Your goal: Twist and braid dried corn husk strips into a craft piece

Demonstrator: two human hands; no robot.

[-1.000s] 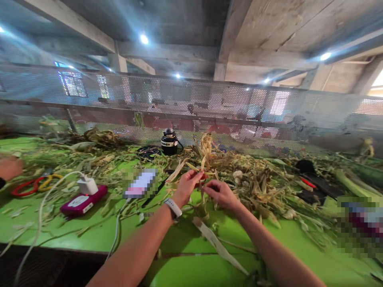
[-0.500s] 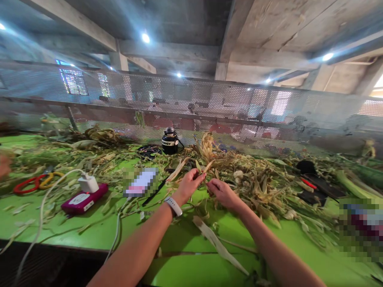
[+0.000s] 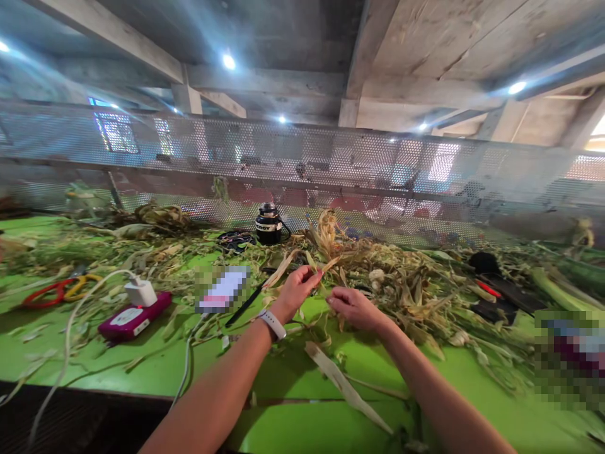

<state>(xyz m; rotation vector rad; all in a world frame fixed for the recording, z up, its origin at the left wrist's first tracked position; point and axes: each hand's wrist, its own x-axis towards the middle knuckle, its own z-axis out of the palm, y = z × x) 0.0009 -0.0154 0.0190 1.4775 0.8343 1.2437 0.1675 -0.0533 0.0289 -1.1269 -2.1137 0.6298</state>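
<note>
tan husk [image 3: 332, 262] pinched in left hand [image 3: 297, 291], right hand [image 3: 353, 306] curled

black bottle [image 3: 268, 234], white band: "ergy", apparently

A black bottle [image 3: 269, 228] is standing before a perforated screen [image 3: 283, 148]; a white charger [image 3: 140, 292] is resting on a magenta box [image 3: 147, 314], and red-and-yellow-handled scissors [image 3: 65, 292] are lying left of it.

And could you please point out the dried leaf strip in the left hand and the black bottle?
Dried leaf strip [image 3: 332, 263]: head view, its free end.
Black bottle [image 3: 268, 236]: head view, its lower body.
</note>
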